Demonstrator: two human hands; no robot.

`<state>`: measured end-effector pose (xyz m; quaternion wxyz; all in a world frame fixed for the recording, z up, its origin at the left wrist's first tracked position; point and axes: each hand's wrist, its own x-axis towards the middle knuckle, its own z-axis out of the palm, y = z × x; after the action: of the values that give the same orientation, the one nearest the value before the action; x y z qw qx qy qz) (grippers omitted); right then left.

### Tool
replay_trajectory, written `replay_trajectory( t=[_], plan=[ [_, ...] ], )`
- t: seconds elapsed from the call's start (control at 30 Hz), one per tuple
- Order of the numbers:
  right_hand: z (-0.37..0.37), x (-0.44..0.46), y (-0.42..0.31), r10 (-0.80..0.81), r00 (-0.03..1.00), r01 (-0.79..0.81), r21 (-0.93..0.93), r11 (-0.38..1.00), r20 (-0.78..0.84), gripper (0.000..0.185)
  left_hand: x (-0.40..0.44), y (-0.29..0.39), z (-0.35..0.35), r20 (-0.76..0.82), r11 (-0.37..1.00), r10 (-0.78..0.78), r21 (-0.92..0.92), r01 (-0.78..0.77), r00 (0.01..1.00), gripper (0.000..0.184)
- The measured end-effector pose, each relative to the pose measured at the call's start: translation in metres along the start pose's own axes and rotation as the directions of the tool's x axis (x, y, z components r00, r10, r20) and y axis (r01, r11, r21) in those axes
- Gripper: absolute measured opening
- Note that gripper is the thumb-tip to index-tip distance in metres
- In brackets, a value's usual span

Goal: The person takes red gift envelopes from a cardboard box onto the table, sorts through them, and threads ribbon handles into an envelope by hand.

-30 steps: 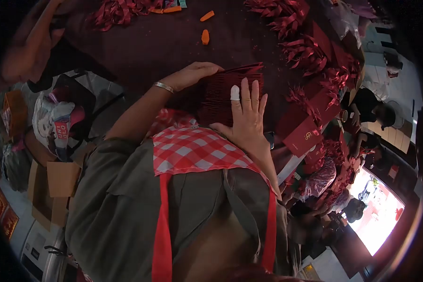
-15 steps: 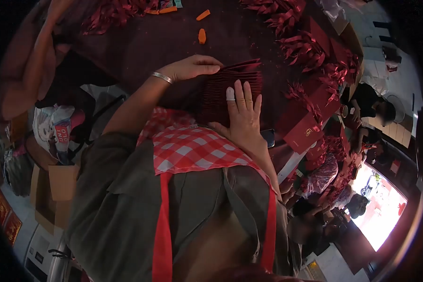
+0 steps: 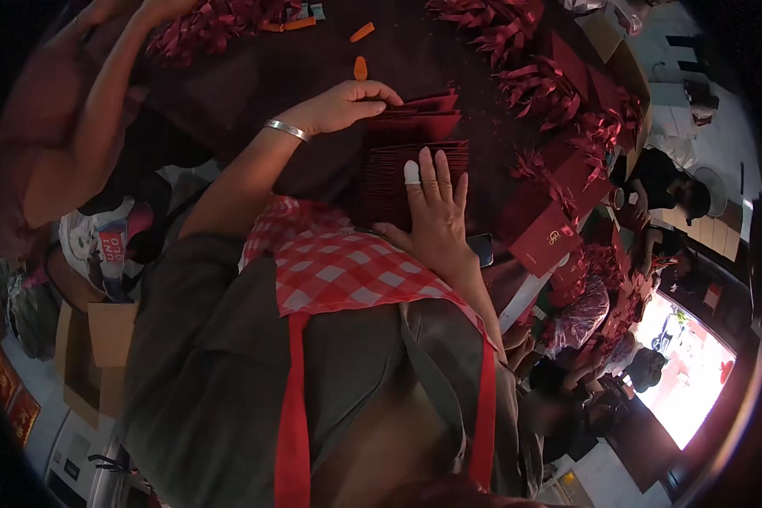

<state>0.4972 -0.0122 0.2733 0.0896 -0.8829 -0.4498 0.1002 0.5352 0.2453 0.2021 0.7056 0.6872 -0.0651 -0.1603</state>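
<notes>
A row of dark red cards or folded paper pieces (image 3: pixel 389 179) stands packed close together, edges up, on the dark table in front of my apron. My right hand (image 3: pixel 438 203) lies flat over the row with its fingers stretched out, a white covering on one fingertip. At the row's far end my left hand (image 3: pixel 347 108), with a silver bracelet at its wrist, pinches a few dark red cards (image 3: pixel 427 114) by their left edge. A gap separates these from the row. Beside my right wrist is a dark phone-like object (image 3: pixel 481 249), partly hidden.
Dark red ribbons (image 3: pixel 538 89) and printed red bags or cards (image 3: pixel 550 239) are heaped along the right. Orange pieces (image 3: pixel 361 68) lie ahead, with another ribbon pile (image 3: pixel 207 34) far left. Another person's arm (image 3: pixel 110 118) reaches in at left. Other people sit at right, near a bright screen (image 3: pixel 681 368).
My left hand has shifted slightly away from me, drawing a few cards off the row's far end and widening the gap. My right hand stays flat. The other person's arm moved right.
</notes>
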Motion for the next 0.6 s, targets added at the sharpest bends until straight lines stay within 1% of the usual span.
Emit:
replay_trajectory(
  t=[0.1, 0.2, 0.27, 0.3, 0.37, 0.4, 0.47, 0.5, 0.57, 0.6],
  plan=[
    [0.0, 0.0, 0.0, 0.0, 1.0, 0.0, -0.003, 1.0, 0.003, 0.089, -0.001, 0.002, 0.001, 0.008, 1.0, -0.003, 0.021, 0.003, 1.0, 0.029],
    [0.0, -0.001, -0.001, 0.005, 1.0, -0.005, -0.001, 1.0, 0.013, 0.089, -0.003, 0.007, 0.004, 0.054, 0.999, -0.04, -0.029, 0.042, 0.998, 0.032],
    [-0.001, -0.001, -0.001, 0.008, 1.0, -0.008, -0.003, 1.0, 0.018, 0.089, -0.004, 0.003, 0.006, 0.012, 0.982, 0.114, 0.153, -0.114, 0.993, 0.033],
    [-0.002, 0.0, -0.002, 0.013, 1.0, -0.013, 0.001, 1.0, 0.023, 0.09, -0.003, 0.0, 0.007, 0.012, 0.982, 0.114, 0.153, -0.114, 0.993, 0.033],
    [-0.002, 0.0, -0.002, 0.017, 0.999, -0.017, 0.005, 1.0, 0.03, 0.09, -0.001, -0.004, 0.01, -0.089, 0.962, 0.215, 0.189, -0.195, 0.973, 0.027],
    [-0.001, -0.001, -0.001, 0.015, 1.0, -0.015, 0.011, 1.0, 0.017, 0.09, -0.001, -0.001, 0.01, -0.09, 0.963, 0.214, 0.189, -0.195, 0.973, 0.027],
    [0.0, -0.001, -0.001, 0.012, 1.0, -0.012, 0.018, 1.0, 0.005, 0.091, -0.001, 0.007, 0.008, -0.061, 0.925, 0.179, 0.351, -0.147, 0.982, 0.021],
    [0.001, -0.001, -0.001, 0.01, 1.0, -0.01, 0.018, 1.0, -0.004, 0.09, -0.002, 0.009, 0.008, -0.061, 0.925, 0.179, 0.35, -0.146, 0.982, 0.021],
    [0.001, -0.001, -0.001, 0.007, 1.0, -0.007, 0.016, 1.0, -0.012, 0.09, -0.004, 0.012, 0.01, -0.035, 0.856, 0.12, 0.509, -0.085, 0.992, 0.018],
    [0.0, 0.0, -0.001, 0.008, 1.0, -0.008, 0.013, 1.0, -0.01, 0.09, -0.004, 0.011, 0.01, -0.036, 0.856, 0.12, 0.509, -0.085, 0.992, 0.018]
  ],
)
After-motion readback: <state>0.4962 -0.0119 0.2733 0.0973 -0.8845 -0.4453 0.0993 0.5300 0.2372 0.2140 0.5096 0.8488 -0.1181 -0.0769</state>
